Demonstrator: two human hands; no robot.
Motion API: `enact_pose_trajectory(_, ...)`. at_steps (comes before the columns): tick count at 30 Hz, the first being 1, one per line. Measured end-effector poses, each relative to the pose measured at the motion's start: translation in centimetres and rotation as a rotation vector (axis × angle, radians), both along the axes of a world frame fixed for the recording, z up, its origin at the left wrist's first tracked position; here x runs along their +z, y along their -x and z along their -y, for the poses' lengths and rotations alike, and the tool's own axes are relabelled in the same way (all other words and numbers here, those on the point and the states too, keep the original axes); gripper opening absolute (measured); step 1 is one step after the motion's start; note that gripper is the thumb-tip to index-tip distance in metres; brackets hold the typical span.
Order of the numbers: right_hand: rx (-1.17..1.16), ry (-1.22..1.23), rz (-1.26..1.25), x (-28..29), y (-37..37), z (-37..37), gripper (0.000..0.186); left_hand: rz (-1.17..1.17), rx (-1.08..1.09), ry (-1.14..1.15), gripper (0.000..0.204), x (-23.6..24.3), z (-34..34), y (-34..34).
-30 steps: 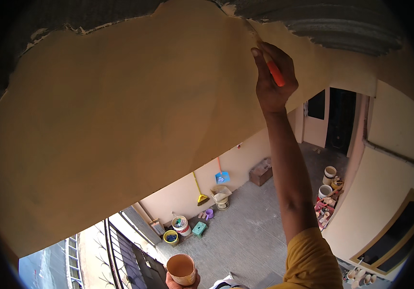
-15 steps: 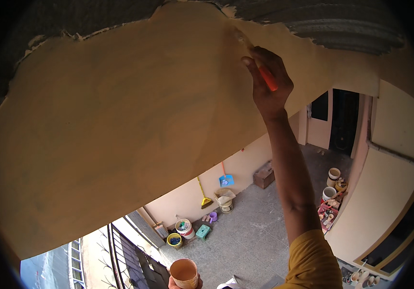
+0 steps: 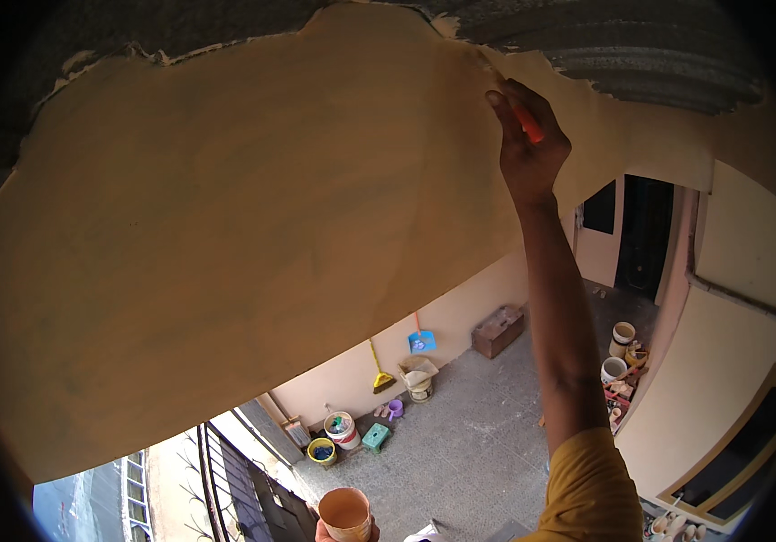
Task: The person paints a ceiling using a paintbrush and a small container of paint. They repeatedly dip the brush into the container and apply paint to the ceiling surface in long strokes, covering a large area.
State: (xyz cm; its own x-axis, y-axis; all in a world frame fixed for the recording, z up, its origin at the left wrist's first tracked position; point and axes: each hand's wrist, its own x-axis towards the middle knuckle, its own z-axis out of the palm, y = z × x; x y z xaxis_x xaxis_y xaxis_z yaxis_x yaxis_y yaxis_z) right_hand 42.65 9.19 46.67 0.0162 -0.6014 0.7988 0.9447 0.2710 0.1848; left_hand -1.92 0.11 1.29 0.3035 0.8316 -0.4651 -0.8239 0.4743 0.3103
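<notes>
My right hand point(image 3: 537, 158) is raised to the tan painted surface point(image 3: 297, 217) overhead. Its fingers close round the red-orange handle of a paintbrush point(image 3: 529, 124). The brush's tip is dim and hard to see; it appears to meet the surface below the ragged upper edge. A darker, wet-looking band runs down the surface left of the hand. Low in the view, my left hand point(image 3: 321, 530) grips a round tan paint cup point(image 3: 345, 511), held upright. Only some of its fingers show beside the cup.
Dark corrugated sheeting point(image 3: 622, 54) borders the top. Far below on the grey floor point(image 3: 469, 443) stand buckets point(image 3: 343, 432), a green stool point(image 3: 376, 438) and a brown box point(image 3: 498, 331). A broom point(image 3: 382, 379) and blue dustpan point(image 3: 422, 341) rest by the wall. A dark railing point(image 3: 234, 488) runs lower left.
My right hand and the paintbrush have moved to the right along the upper part of the surface. The view has shifted slightly. My left hand still holds the paint cup low down.
</notes>
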Motion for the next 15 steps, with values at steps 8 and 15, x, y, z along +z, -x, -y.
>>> enact_pose_trajectory(8,-0.056,0.135,-0.091,1.4,-1.0,-0.9,0.022,-0.007,0.000,0.047,0.042,0.5,0.0,0.0)
enact_pose_trajectory(15,-0.049,0.024,-0.033,0.0,0.2,0.7,0.021,0.005,-0.019,-0.039,0.043,-0.5,0.1,0.2)
